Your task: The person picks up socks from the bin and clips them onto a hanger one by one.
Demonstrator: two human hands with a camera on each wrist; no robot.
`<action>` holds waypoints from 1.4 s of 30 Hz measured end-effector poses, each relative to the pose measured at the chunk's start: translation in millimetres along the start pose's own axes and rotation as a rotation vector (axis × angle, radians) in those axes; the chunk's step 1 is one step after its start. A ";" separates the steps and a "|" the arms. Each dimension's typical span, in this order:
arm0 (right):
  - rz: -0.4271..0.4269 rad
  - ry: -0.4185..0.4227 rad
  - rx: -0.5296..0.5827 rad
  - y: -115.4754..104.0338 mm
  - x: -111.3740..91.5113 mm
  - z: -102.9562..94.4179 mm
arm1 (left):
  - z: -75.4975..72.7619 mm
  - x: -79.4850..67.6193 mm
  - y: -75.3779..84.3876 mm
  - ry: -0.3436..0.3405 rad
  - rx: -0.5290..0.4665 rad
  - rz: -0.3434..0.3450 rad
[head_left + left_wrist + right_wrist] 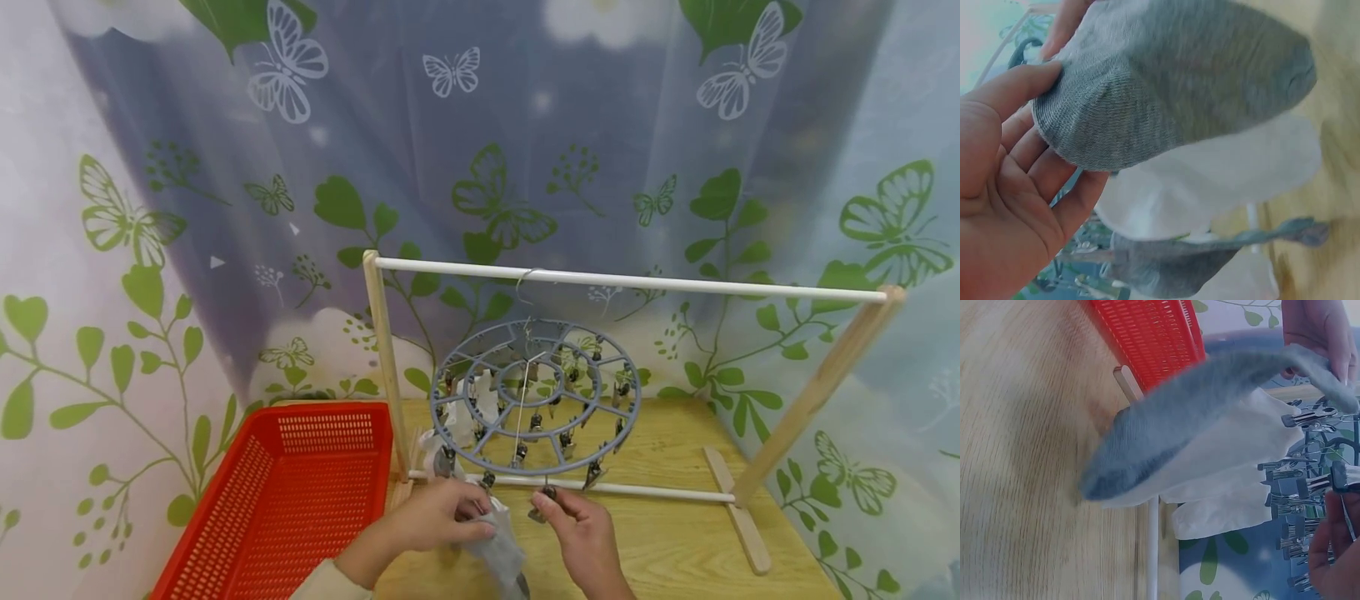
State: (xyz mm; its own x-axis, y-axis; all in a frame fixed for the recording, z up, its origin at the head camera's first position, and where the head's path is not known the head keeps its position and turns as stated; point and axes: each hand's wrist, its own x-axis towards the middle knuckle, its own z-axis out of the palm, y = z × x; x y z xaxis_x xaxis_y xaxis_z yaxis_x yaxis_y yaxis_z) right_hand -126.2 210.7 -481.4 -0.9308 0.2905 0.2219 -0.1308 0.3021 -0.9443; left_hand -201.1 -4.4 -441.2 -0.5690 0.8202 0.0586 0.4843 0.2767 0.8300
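Note:
My left hand pinches a grey sock at one end between thumb and fingers. The rest of the sock hangs down in front of the hanger, toe lowest in the right wrist view. With thumb and forefinger, my right hand grips a metal clip on the near rim of a round grey clip hanger. White socks hang from clips on the hanger's left side, just behind the grey sock. Another grey sock hangs among them in the left wrist view.
The hanger's hook loops over the white top bar of a wooden-ended rack. A red plastic basket stands left of the rack on the wood-grain table. Several bare clips dangle round the hanger. A patterned curtain closes off the back.

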 end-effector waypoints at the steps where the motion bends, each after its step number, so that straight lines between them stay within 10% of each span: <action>1: -0.005 0.004 -0.009 -0.2 -0.2 -0.2 | 2.3 0.8 0.1 0.012 0.004 -0.004; 26: -0.173 0.150 -0.084 -1.0 -2.0 -0.6 | 42.2 22.1 2.6 0.274 0.039 -0.045; 42: -0.257 0.200 -0.123 1.6 -3.2 -1.5 | 46.7 28.3 8.0 0.308 -0.002 -0.045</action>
State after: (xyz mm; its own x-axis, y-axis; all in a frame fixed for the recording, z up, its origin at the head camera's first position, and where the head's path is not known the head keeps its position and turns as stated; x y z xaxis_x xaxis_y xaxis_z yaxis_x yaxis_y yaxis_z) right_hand -122.9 211.5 -483.3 -0.7861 0.3590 0.5032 -0.2987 0.4922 -0.8176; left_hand -182.3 44.4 -458.9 -0.7647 0.6168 0.1864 0.4525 0.3080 0.8369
